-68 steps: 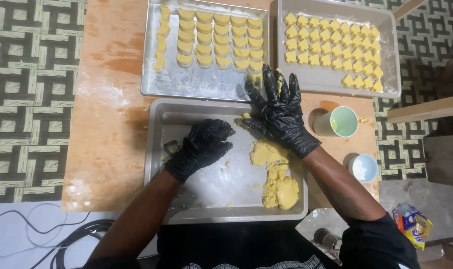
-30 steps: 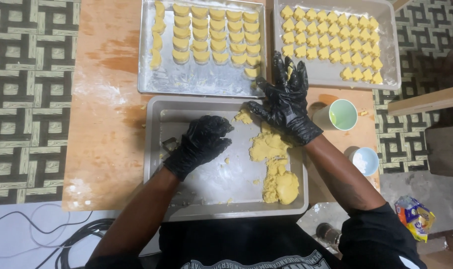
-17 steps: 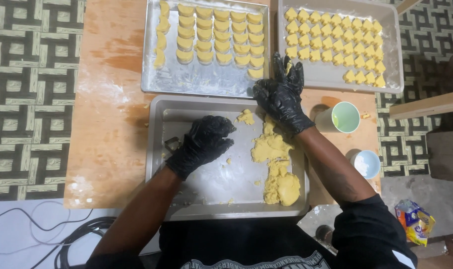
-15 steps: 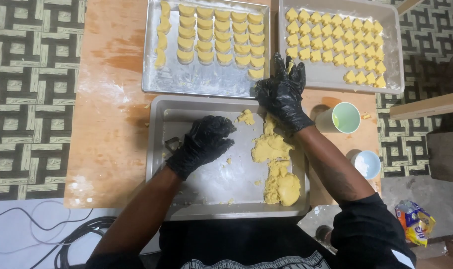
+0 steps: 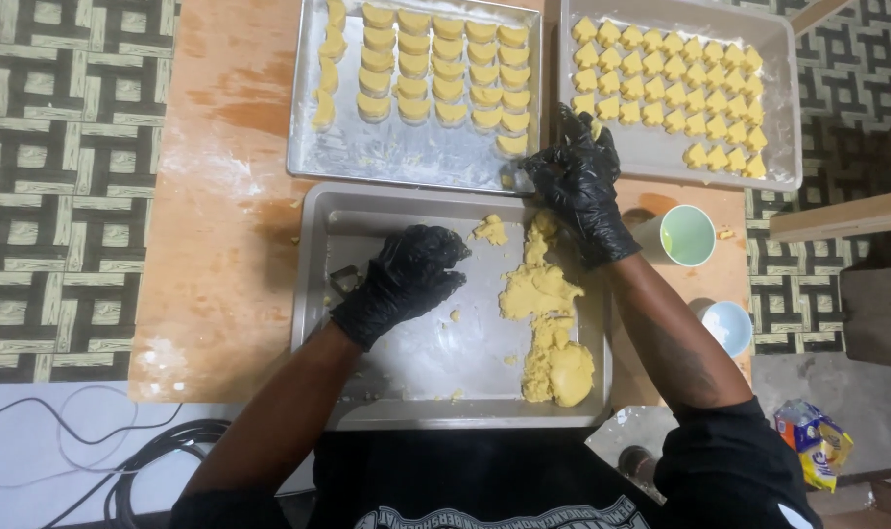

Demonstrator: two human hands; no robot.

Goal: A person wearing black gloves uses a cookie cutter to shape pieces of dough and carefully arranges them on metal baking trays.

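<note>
Surface: floured orange wooden table on geometric-patterned floor | yellow dough mass in near metal tray | left hand curled, pressing tray | right hand at 1 o'clock, grip unclear

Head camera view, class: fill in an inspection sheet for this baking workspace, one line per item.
Surface: wooden table, dusted with flour.
Job's things: near tray with yellow dough; two far trays, left tray and right tray, with rows of shaped pieces.
Clutter: green cup, white cup, snack packet on the floor.
Hands: left hand resting in the near tray; right hand, at the far trays' edge; grip unclear.
Cables: black cables, lower left.
Surroundings: patterned floor.
</note>
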